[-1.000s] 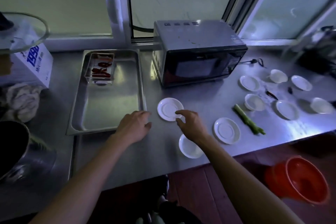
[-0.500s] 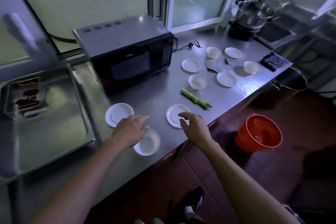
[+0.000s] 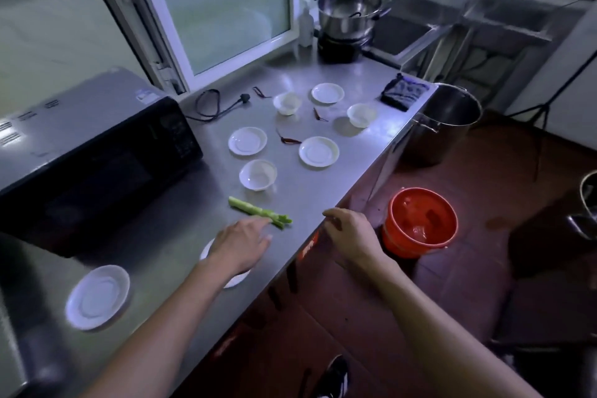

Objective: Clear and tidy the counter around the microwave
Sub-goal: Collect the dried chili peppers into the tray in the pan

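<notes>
Worktop (image 3: 323, 194) of dull steel runs from the microwave (image 3: 93, 152) on the left towards a steel pot (image 3: 349, 10) on a burner at the far end. White dishes are scattered across it: a saucer (image 3: 98, 297) near the front left, another saucer (image 3: 232, 281) mostly hidden under the left hand (image 3: 240, 244), a small bowl (image 3: 258, 174) in front of the microwave's control panel, and further saucers and bowls beyond it. A green vegetable stalk (image 3: 258, 212) lies between that bowl and the left hand, whose fingers are spread flat, empty, with the fingertips touching or just short of the stalk's leafy end; I cannot tell which. The right hand (image 3: 350, 233) hangs at the worktop's front edge, fingers loosely curled and holding nothing. Dried red chillies (image 3: 289, 139) lie among the far dishes, a dark cloth (image 3: 403, 95) sits at the right corner, and the microwave's black cord (image 3: 213, 105) coils by the window. On the floor stand an orange bucket (image 3: 420, 223) and a tall steel stockpot (image 3: 445, 126).
</notes>
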The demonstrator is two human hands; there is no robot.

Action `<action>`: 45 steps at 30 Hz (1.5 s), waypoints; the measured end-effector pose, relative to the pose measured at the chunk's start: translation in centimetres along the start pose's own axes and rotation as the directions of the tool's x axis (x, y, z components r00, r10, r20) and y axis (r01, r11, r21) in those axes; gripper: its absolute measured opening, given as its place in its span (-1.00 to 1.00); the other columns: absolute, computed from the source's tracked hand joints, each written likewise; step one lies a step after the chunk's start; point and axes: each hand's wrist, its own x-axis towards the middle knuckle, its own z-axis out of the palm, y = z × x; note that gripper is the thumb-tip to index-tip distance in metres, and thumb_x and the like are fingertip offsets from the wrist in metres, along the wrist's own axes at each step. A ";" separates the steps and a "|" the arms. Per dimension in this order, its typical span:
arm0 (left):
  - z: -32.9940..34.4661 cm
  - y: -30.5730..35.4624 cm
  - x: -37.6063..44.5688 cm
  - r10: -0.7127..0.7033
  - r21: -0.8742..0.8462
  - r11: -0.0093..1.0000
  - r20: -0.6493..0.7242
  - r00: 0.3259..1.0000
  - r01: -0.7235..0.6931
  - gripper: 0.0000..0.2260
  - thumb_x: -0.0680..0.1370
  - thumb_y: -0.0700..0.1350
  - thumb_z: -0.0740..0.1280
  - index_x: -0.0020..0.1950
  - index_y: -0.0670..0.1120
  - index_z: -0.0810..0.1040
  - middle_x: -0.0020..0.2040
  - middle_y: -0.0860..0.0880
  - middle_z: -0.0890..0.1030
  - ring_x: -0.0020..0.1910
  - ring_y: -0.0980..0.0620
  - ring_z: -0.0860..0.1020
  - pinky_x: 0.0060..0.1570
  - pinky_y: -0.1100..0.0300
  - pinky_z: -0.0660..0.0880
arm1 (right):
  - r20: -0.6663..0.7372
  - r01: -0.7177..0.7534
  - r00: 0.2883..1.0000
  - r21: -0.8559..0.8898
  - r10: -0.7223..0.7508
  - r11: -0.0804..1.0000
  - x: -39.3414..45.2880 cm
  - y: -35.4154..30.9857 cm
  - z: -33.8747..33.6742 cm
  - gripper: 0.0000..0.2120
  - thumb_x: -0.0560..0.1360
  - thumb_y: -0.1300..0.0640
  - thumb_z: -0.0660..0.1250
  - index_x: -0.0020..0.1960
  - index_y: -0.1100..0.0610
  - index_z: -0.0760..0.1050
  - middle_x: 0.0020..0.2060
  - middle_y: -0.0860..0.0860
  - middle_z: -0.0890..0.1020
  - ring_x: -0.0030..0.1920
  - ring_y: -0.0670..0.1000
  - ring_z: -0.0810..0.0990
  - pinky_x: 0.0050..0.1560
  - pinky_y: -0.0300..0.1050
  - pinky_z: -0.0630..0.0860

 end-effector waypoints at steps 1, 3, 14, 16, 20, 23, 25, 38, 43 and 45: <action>-0.1 0.9 1.0 0.002 -0.005 1.000 -0.004 1.000 -0.002 -0.62 0.63 0.09 0.21 0.44 0.09 0.42 0.43 0.02 0.46 0.36 -0.07 0.46 0.27 0.06 0.41 | -0.006 0.002 1.000 -0.005 -0.002 1.000 0.7 0.7 -0.8 -0.70 0.53 0.13 0.32 0.24 0.05 0.62 0.06 -0.01 0.70 0.10 0.03 0.62 0.12 -0.07 0.53; 0.0 2.3 2.9 0.005 -0.016 1.000 -0.008 1.000 -0.005 -0.64 0.61 0.09 0.22 0.40 0.09 0.46 0.38 0.03 0.51 0.31 -0.06 0.50 0.21 0.05 0.44 | -0.011 -0.002 1.000 -0.014 0.002 1.000 2.0 2.1 -2.2 -0.71 0.54 0.13 0.32 0.24 0.05 0.63 0.09 -0.01 0.70 0.10 0.02 0.63 0.10 -0.10 0.52; 1.2 5.2 11.8 0.048 -0.030 0.998 0.027 0.998 -0.048 -0.64 0.63 0.07 0.20 0.42 0.07 0.45 0.37 0.05 0.52 0.32 -0.04 0.49 0.27 0.06 0.43 | 0.024 -0.063 0.998 0.004 0.063 0.998 7.9 6.8 -3.8 -0.71 0.53 0.08 0.33 0.23 0.01 0.62 0.09 -0.05 0.70 0.09 -0.01 0.65 0.11 0.01 0.60; 1.3 5.0 13.9 0.041 -0.045 0.998 0.033 0.999 -0.040 -0.64 0.63 0.08 0.20 0.42 0.08 0.45 0.37 0.05 0.52 0.31 -0.05 0.49 0.25 0.05 0.45 | 0.038 -0.069 0.997 -0.014 0.069 0.998 9.9 7.1 -3.7 -0.72 0.53 0.10 0.33 0.22 0.02 0.63 0.08 -0.05 0.70 0.10 -0.01 0.64 0.12 -0.03 0.58; 1.0 3.6 18.7 0.036 -0.080 0.996 0.027 0.999 -0.034 -0.64 0.63 0.07 0.19 0.42 0.06 0.45 0.36 0.03 0.53 0.30 -0.07 0.49 0.25 0.04 0.43 | 0.085 -0.091 0.992 -0.049 0.095 0.995 15.0 7.0 -3.6 -0.72 0.56 0.10 0.32 0.25 0.03 0.61 0.07 0.00 0.69 0.10 0.01 0.63 0.12 -0.06 0.54; 0.3 2.3 22.5 0.009 -0.145 0.989 0.026 1.000 -0.005 -0.64 0.63 0.06 0.19 0.42 0.05 0.45 0.37 -0.01 0.52 0.31 -0.10 0.48 0.27 0.00 0.43 | 0.112 -0.066 0.991 -0.096 0.077 0.993 19.0 6.4 -3.5 -0.71 0.58 0.10 0.32 0.30 0.04 0.59 0.17 -0.02 0.66 0.15 0.01 0.60 0.17 -0.10 0.48; -0.4 1.7 24.6 -0.007 -0.173 0.985 0.026 1.000 0.012 -0.64 0.63 0.05 0.18 0.42 0.04 0.44 0.37 -0.04 0.52 0.30 -0.13 0.49 0.26 -0.01 0.44 | 0.131 -0.050 0.989 -0.108 0.064 0.993 21.6 5.8 -3.3 -0.70 0.59 0.09 0.32 0.31 0.04 0.57 0.20 -0.03 0.65 0.17 0.00 0.58 0.17 -0.10 0.47; -0.9 -2.2 34.5 -0.064 -0.226 0.973 -0.037 0.997 0.054 -0.68 0.64 -0.04 0.20 0.38 -0.01 0.50 0.32 -0.01 0.54 0.28 -0.07 0.48 0.22 0.06 0.44 | 0.232 -0.077 0.968 -0.066 0.091 0.995 33.7 4.1 -0.5 -0.70 0.59 0.11 0.30 0.31 0.04 0.57 0.21 -0.02 0.63 0.14 0.01 0.58 0.00 -0.21 0.39; 0.8 -2.7 39.0 -0.067 -0.217 0.975 -0.083 0.994 0.048 -0.72 0.58 -0.15 0.29 0.27 -0.04 0.59 0.23 0.01 0.60 0.20 -0.10 0.51 0.15 0.02 0.47 | 0.265 -0.089 0.960 -0.029 0.093 0.996 39.0 6.3 0.2 -0.70 0.58 0.13 0.32 0.29 0.06 0.57 0.19 0.00 0.64 0.14 0.04 0.60 0.09 -0.12 0.49; 1.3 -2.8 40.6 -0.069 -0.194 0.980 -0.105 0.992 0.048 -0.75 0.54 -0.18 0.33 0.21 -0.08 0.62 0.18 0.01 0.62 0.17 -0.12 0.53 0.11 -0.02 0.51 | 0.294 -0.096 0.951 -0.022 0.098 0.995 41.1 7.2 0.5 -0.70 0.58 0.13 0.32 0.31 0.05 0.56 0.21 0.01 0.63 0.15 0.03 0.60 0.09 -0.12 0.50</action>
